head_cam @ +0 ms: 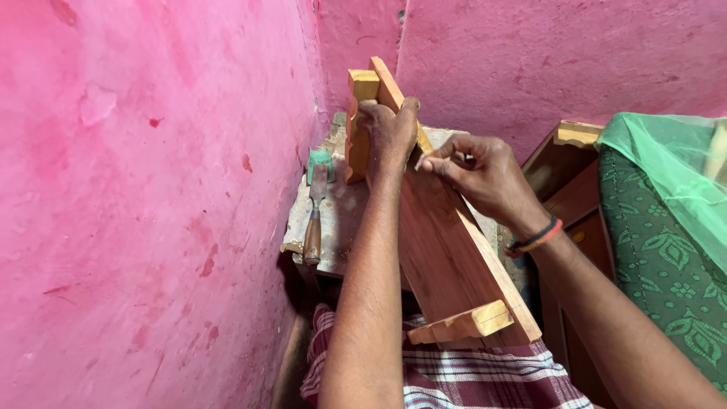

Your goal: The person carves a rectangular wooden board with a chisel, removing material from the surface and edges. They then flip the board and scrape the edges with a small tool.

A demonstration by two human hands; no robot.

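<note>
A long reddish wooden board (447, 257) leans from my lap up toward the pink wall, with a light wooden cross-piece at its near end (462, 324) and another carved block at its far end (360, 91). My left hand (388, 130) grips the board's upper edge near the far block. My right hand (478, 176) rests on the board's right edge just beside it, fingertips pinched together on something too small to make out.
A worn small bench (337, 220) stands behind the board, carrying a wooden-handled chisel (314, 220) and a small green object (320, 159). Pink walls close in at left and behind. Dark wooden furniture (564, 178) and green patterned cloth with netting (666, 220) stand at right.
</note>
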